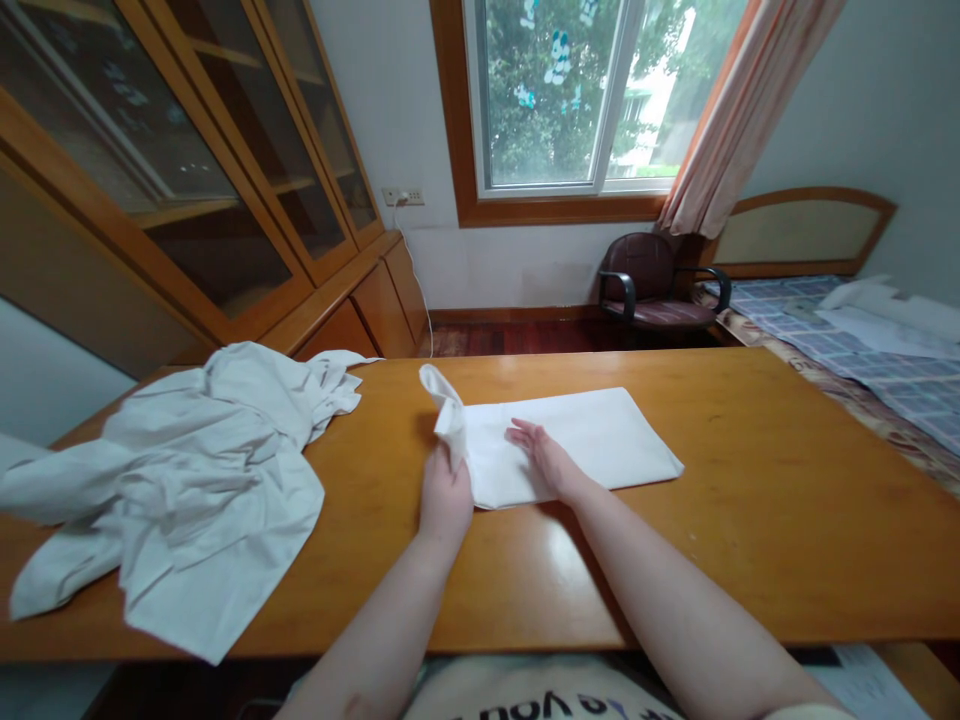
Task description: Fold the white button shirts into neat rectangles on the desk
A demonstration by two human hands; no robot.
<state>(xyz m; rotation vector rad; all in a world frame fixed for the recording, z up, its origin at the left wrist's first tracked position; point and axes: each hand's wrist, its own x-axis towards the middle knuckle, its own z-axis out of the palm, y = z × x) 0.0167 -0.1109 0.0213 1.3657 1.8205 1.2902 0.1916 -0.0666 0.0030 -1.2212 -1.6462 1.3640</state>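
Note:
A white cloth (592, 440), folded into a flat rectangle, lies on the wooden table in front of me. Its left end stands raised off the tabletop, with my left hand (447, 490) closed round the near corner of that end. My right hand (541, 452) rests on the flat part of the cloth, fingers stretched out and pointing left. On the left of the table is a crumpled heap of white fabric (217, 480), apart from both hands.
The wooden table (750, 520) spans the view. Behind it stand a glass-door cabinet (247, 130), a window (555, 100) and a dark armchair (652, 285). A bed (847, 320) with a checked cover is at the right, with white material on it.

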